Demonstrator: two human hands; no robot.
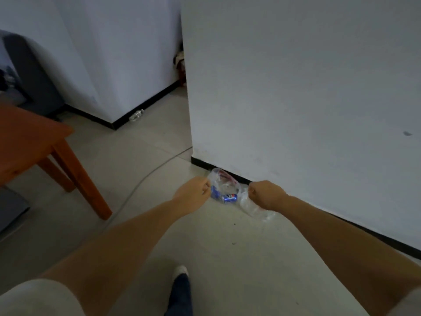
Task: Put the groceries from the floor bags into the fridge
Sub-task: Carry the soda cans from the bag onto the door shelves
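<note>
Head view has us reaching down with both arms to a clear plastic bag (224, 187) lying on the pale tiled floor (159, 142), right against the dark skirting at the foot of the white wall (296, 87). Our left hand (193, 192) pinches the bag's left edge and our right hand (265, 193) grips its right edge with curled fingers, so the crinkled mouth is stretched between them. Through the film we see a blue cola can (229, 198) lying on its side, long axis running left to right, with something red and white blurred behind it.
</note>
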